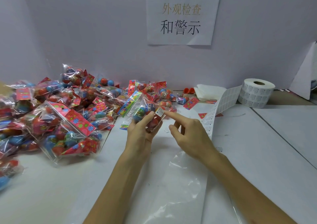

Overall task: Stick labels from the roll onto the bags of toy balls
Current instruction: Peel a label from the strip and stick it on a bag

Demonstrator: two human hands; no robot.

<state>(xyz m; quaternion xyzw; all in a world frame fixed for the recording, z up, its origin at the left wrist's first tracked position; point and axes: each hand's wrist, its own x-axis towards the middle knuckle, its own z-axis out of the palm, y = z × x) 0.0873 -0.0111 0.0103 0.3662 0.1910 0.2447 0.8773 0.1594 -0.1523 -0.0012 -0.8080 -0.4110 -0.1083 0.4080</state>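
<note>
My left hand (140, 134) grips a clear bag of red and blue toy balls (147, 114) just above the table. A small white label (159, 111) sits on the bag's upper right side. My right hand (187, 134) is beside it, index finger stretched toward the label, tip at or just off its edge; the other fingers are loosely curled and hold nothing. The label roll (256, 93) stands at the back right, and its strip of labels (221, 107) runs down toward my right hand.
A big heap of bagged toy balls (60, 114) covers the left side of the white table (85, 180). More bags (163, 93) lie behind my hands. A clear plastic sheet (180, 180) lies under my forearms. A paper sign (181, 14) hangs on the back wall.
</note>
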